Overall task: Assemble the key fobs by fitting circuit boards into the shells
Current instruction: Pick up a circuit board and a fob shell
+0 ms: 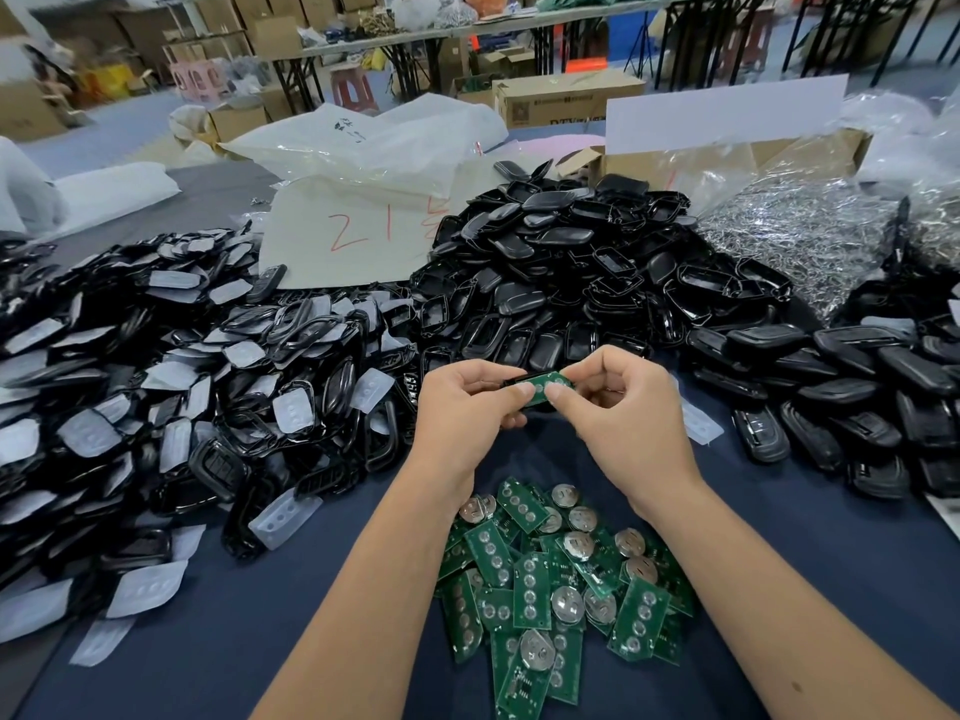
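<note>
1. Warehouse clutter, boxes and folding tables, lies behind a blue-clothed table (218, 662) heaped with parts.
2. Along the left edge lies a pile of shell frames with white pads (156, 387); a sleeve or wrist brushing it could send pieces sliding.
3. Behind it, a white sheet (353, 236) carries red handwriting that reads "21" plus a mark I cannot make out.
4. At centre, the left hand (462, 413) grips a black shell (519, 389), fingers curled round it.
5. Right hand (618, 402) pinches the green board (545, 383) onto that shell; uneven thumb pressure could seat it crooked or crack it.
6. Spare boards (550, 579) lie heaped at the near edge, beneath the wrists.
7. On the far carton (561, 101), the print is too blurred to read.
</note>
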The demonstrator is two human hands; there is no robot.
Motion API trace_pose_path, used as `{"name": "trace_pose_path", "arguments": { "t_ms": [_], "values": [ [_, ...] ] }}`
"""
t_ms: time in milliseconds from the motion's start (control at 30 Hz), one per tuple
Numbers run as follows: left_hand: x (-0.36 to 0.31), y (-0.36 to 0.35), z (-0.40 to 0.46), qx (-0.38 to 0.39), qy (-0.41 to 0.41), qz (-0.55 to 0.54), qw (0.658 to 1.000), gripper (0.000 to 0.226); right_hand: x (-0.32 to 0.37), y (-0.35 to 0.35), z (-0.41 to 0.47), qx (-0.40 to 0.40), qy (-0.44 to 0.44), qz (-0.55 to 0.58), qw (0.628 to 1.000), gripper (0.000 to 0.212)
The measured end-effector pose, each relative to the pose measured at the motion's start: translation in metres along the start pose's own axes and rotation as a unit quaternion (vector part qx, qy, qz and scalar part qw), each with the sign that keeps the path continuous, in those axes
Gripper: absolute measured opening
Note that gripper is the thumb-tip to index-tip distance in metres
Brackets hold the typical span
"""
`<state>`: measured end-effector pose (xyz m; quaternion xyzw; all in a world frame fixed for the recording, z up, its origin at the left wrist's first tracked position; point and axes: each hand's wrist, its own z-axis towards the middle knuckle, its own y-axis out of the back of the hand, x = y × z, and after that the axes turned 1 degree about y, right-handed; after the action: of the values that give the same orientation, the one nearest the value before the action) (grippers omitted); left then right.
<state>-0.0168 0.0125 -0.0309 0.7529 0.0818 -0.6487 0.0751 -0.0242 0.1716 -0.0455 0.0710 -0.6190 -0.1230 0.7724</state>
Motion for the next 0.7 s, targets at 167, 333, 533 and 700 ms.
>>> {"name": "trace_pose_path", "arguments": {
  "t_ms": [167, 333, 533, 700],
  "values": [
    [-0.0006, -0.0016, -0.0016, -0.004, -0.004, 0.008, 1.000, 0.010, 0.0011, -0.0026, -0.0014, -0.027, -0.001, -0.030, 0.999, 0.021],
    [-0.0006, -0.0011, -0.0022, 0.001, -0.006, 0.011, 1.000, 0.012, 0.0012, -0.0027, -0.0008, -0.042, -0.029, -0.037, 0.998, 0.028],
    [-0.0020, 0.0010, -0.0023, 0.013, -0.008, 0.011, 1.000, 0.014, -0.0032, -0.0011, 0.0024, -0.044, -0.042, -0.009, 0.998, 0.030],
    [-0.0037, 0.0003, -0.0032, 0.027, -0.020, 0.016, 0.999, 0.018, -0.0034, 0.0027, 0.0041, 0.009, -0.062, 0.070, 0.996, 0.018]
  ]
}}
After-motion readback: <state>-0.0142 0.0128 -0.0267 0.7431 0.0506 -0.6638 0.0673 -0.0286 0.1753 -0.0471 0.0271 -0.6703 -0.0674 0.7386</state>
